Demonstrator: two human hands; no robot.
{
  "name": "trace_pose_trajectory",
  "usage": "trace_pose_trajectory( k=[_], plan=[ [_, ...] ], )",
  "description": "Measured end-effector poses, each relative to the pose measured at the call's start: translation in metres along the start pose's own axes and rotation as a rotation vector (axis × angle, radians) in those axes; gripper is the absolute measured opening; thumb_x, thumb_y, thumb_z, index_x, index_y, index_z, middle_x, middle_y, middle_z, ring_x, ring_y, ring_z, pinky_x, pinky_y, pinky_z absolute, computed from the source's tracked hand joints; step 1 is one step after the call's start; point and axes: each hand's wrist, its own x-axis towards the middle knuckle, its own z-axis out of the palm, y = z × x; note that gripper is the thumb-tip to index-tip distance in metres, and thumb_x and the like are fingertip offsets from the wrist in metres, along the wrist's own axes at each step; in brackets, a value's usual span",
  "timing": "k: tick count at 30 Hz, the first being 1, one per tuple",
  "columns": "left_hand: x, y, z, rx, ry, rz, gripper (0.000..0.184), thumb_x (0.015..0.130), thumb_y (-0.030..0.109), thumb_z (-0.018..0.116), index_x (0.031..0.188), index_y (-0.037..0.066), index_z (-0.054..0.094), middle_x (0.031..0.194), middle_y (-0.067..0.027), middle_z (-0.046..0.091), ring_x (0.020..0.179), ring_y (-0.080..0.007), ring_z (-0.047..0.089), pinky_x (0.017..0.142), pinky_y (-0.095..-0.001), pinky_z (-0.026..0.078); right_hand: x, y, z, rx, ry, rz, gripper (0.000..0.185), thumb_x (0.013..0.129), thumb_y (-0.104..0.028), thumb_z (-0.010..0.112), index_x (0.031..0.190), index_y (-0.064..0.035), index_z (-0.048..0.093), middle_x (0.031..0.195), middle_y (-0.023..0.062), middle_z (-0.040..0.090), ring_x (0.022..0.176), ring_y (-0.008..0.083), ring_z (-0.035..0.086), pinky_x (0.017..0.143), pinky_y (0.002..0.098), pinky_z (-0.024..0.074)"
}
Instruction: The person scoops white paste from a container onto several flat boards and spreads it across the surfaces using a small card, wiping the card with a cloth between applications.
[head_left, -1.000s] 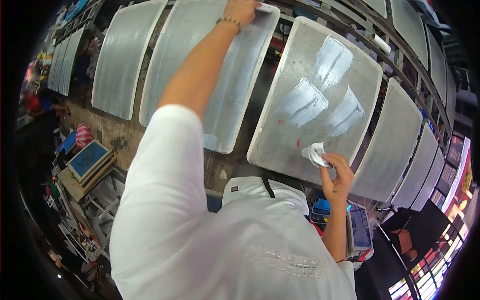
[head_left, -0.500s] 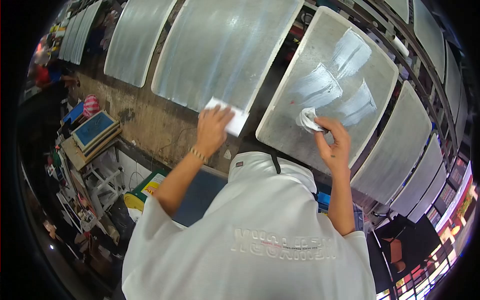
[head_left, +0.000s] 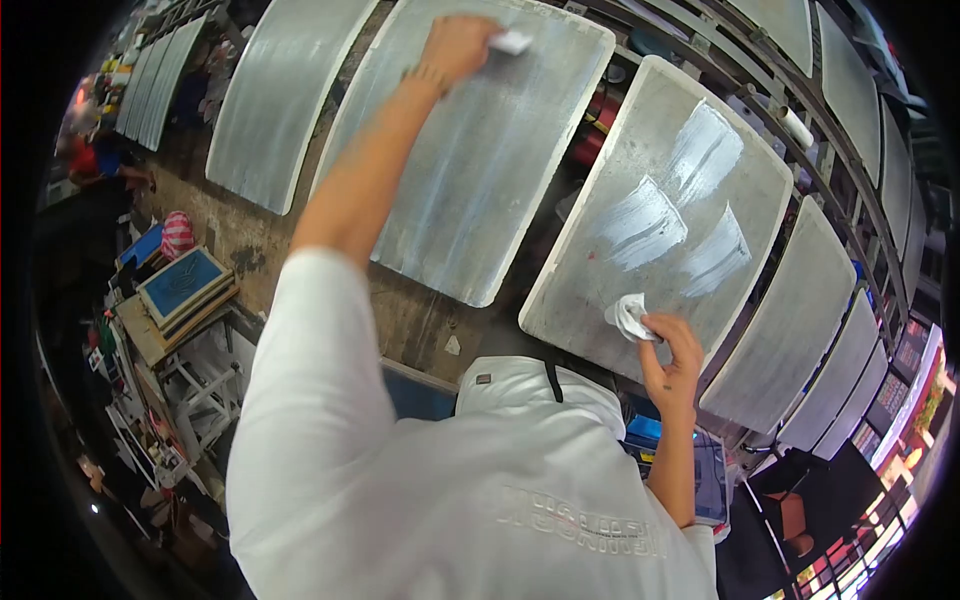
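My left hand [head_left: 460, 48] is closed on a flat white card [head_left: 512, 42], held at the far end of a grey board [head_left: 455, 180] streaked with faint bluish-white lines. Motion blurs the card a little, so I cannot tell whether it touches the surface. My right hand [head_left: 675, 360] pinches a crumpled white cloth [head_left: 630, 318] over the near end of a second grey board [head_left: 600, 285]. Three thick smears of white paste [head_left: 640, 222] lie on that second board.
More grey boards stand in rows to the left [head_left: 280, 100] and right [head_left: 785, 310]. A white roll [head_left: 795, 128] sits by the rail behind. At left, blue-meshed wooden frames [head_left: 185, 285] are stacked near a pink striped bundle [head_left: 177, 233]. A person [head_left: 95, 165] is at the far left.
My left hand has moved with the card from the near edge of the middle board to its far end. The right hand still holds the cloth, and the view has shifted slightly.
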Motion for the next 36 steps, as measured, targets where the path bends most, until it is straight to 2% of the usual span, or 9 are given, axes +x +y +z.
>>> trace_pose_trajectory(
  k=[4, 7, 12, 14, 20, 22, 25, 29, 36],
  plan=[
    [0.087, -0.029, 0.072, -0.109, 0.103, -0.029, 0.034, 0.083, 0.013, 0.058, 0.107, 0.021, 0.08, 0.105, -0.013, 0.076, 0.098, -0.0333, 0.072, 0.087, -0.0466, 0.055, -0.013, 0.002, 0.003, -0.009, 0.055, 0.065, 0.029, 0.077, 0.008, 0.068, 0.105, -0.0002, 0.073, 0.105, 0.0168, 0.073, 0.096, 0.0296, 0.07, 0.085, 0.0347, 0.0538],
    [0.065, -0.006, 0.033, 0.076, -0.248, -0.033, 0.036, 0.082, 0.013, 0.058, 0.109, 0.023, 0.079, 0.106, -0.0138, 0.076, 0.1, -0.0346, 0.072, 0.091, -0.0497, 0.054, -0.015, 0.002, 0.011, 0.002, 0.069, 0.118, 0.028, 0.079, 0.006, 0.068, 0.106, -0.0003, 0.073, 0.105, 0.0168, 0.073, 0.097, 0.0298, 0.07, 0.087, 0.0351, 0.0534],
    [-0.13, 0.036, -0.037, -0.049, -0.281, -0.031, 0.042, 0.082, 0.001, 0.061, 0.12, 0.014, 0.074, 0.124, -0.0072, 0.073, 0.12, -0.0238, 0.064, 0.104, -0.0447, 0.042, 0.007, 0.004, 0.026, 0.024, -0.007, 0.081, 0.027, 0.081, 0.005, 0.068, 0.107, -0.0008, 0.073, 0.106, 0.0157, 0.073, 0.096, 0.0283, 0.07, 0.085, 0.0345, 0.0534],
    [-0.221, 0.058, -0.063, -0.08, -0.311, -0.086, 0.046, 0.076, 0.003, 0.07, 0.12, 0.016, 0.074, 0.127, -0.0042, 0.071, 0.124, -0.0246, 0.06, 0.11, -0.0491, 0.037, 0.022, 0.004, 0.033, 0.029, -0.027, 0.054, 0.027, 0.081, 0.005, 0.068, 0.107, -0.001, 0.073, 0.106, 0.0153, 0.073, 0.096, 0.0276, 0.07, 0.085, 0.0341, 0.0534],
    [-0.413, 0.108, -0.144, -0.148, -0.383, -0.257, 0.055, 0.073, -0.006, 0.06, 0.123, 0.014, 0.071, 0.131, -0.0059, 0.068, 0.125, -0.0286, 0.058, 0.11, -0.0497, 0.037, 0.061, -0.006, 0.05, 0.149, -0.102, -0.044, 0.027, 0.081, 0.006, 0.067, 0.107, -0.0007, 0.073, 0.105, 0.0142, 0.073, 0.091, 0.0248, 0.07, 0.08, 0.0314, 0.0533],
    [-0.445, 0.101, -0.159, -0.182, -0.709, -0.29, 0.046, 0.074, -0.002, 0.065, 0.117, 0.012, 0.074, 0.123, -0.0063, 0.072, 0.121, -0.0278, 0.061, 0.111, -0.0491, 0.038, 0.068, -0.007, 0.054, 0.115, -0.074, -0.097, 0.027, 0.081, 0.008, 0.067, 0.106, -0.0005, 0.073, 0.104, 0.014, 0.073, 0.09, 0.0244, 0.069, 0.078, 0.0308, 0.0528],
    [-0.41, 0.063, -0.168, -0.211, -0.504, -0.408, 0.046, 0.074, -0.005, 0.062, 0.116, 0.011, 0.074, 0.12, -0.0079, 0.073, 0.119, -0.0275, 0.062, 0.109, -0.048, 0.04, 0.065, -0.008, 0.052, 0.105, -0.067, -0.074, 0.027, 0.081, 0.008, 0.068, 0.105, -0.0006, 0.073, 0.104, 0.0146, 0.073, 0.089, 0.0246, 0.069, 0.077, 0.0313, 0.0528],
    [-0.275, -0.03, -0.135, -0.163, -0.024, -0.165, 0.049, 0.073, -0.011, 0.055, 0.111, 0.01, 0.077, 0.115, -0.0126, 0.075, 0.107, -0.0326, 0.069, 0.095, -0.044, 0.051, 0.051, -0.002, 0.045, 0.019, -0.063, -0.057, 0.027, 0.08, 0.008, 0.07, 0.104, -0.0012, 0.073, 0.103, 0.0154, 0.073, 0.089, 0.0256, 0.07, 0.077, 0.0326, 0.0531],
    [-0.031, -0.116, -0.083, -0.079, -0.065, -0.134, 0.043, 0.081, 0.001, 0.054, 0.116, 0.014, 0.075, 0.114, -0.0153, 0.074, 0.102, -0.0386, 0.069, 0.092, -0.0457, 0.055, 0.013, -0.002, 0.016, -0.021, 0.078, 0.063, 0.027, 0.079, 0.009, 0.069, 0.104, -0.0002, 0.072, 0.104, 0.0162, 0.073, 0.093, 0.027, 0.07, 0.082, 0.034, 0.0528]
  ],
)
